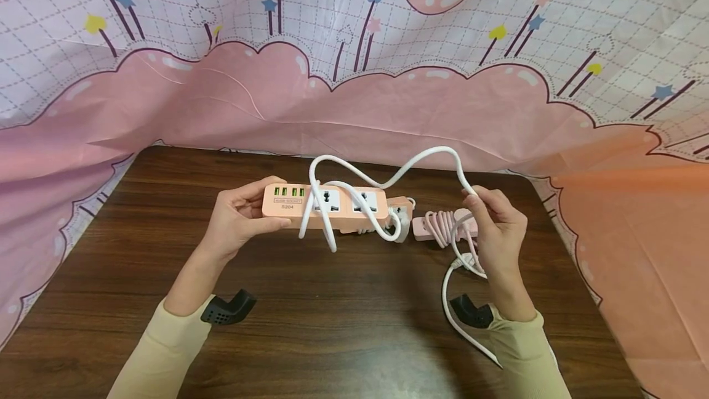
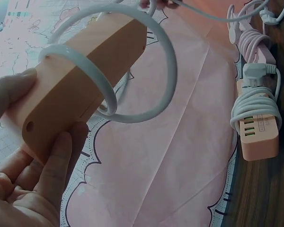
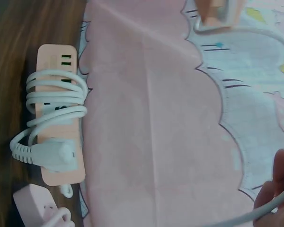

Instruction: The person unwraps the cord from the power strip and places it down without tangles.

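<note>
My left hand (image 1: 235, 214) grips the left end of a peach power strip (image 1: 346, 221), lifted above the table. Its top, with green USB ports and two white sockets, faces the head camera. A white cord (image 1: 437, 150) leaves the strip's right end, loops loosely over the sockets and arches across to my right hand (image 1: 501, 223), whose thumb and fingers pinch it. Past that hand the cord drops toward the table, where its white plug (image 1: 464, 261) shows. In the left wrist view, thumb and fingers hold the strip's end from both sides.
At the back of the table (image 1: 332, 319) lies a second peach power strip (image 2: 260, 142) with its white cord wound round it. Beside it sits a pink power strip (image 1: 423, 229) with a wrapped pink cord. A patterned pink and white cloth (image 1: 343, 103) hangs behind.
</note>
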A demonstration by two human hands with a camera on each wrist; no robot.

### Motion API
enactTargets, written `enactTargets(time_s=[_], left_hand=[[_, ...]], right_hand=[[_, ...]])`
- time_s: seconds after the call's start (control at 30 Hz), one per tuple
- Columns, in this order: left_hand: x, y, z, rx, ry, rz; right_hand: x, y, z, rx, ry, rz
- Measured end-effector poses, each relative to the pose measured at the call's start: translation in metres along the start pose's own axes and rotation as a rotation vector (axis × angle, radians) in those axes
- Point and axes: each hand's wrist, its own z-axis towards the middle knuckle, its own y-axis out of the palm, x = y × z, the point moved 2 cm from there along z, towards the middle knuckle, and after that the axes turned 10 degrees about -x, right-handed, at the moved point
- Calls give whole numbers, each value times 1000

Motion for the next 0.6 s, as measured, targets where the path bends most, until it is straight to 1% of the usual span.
enactTargets(time_s=[0.07, 0.13, 0.2, 0.23, 0.3, 0.37, 0.43, 0.53, 0.6], left_hand=[[-1, -1, 0, 5, -5, 10], [-2, -3, 0, 19, -13, 19], [-3, -5, -1, 45, -25, 37], [-3, -6, -1, 58, -27, 45], [-3, -8, -1, 82, -28, 55], [-3, -9, -1, 106, -22, 62], [-2, -10, 0, 127, -7, 66], [-2, -12, 1, 160, 4, 69], [-1, -14, 2, 180, 12, 70]], right_hand=[[-7, -4, -2, 5, -62, 146], [-13, -9, -3, -10, -123, 285], [-20, -13, -4, -56, -183, 403], [-23, -14, -5, -85, -210, 441], [-29, -18, -6, -172, -257, 498], [-34, -20, -8, -270, -295, 522], [-38, -23, -10, -382, -309, 508], [-41, -31, -13, -565, -300, 411], [-39, -38, -15, -704, -269, 325]])
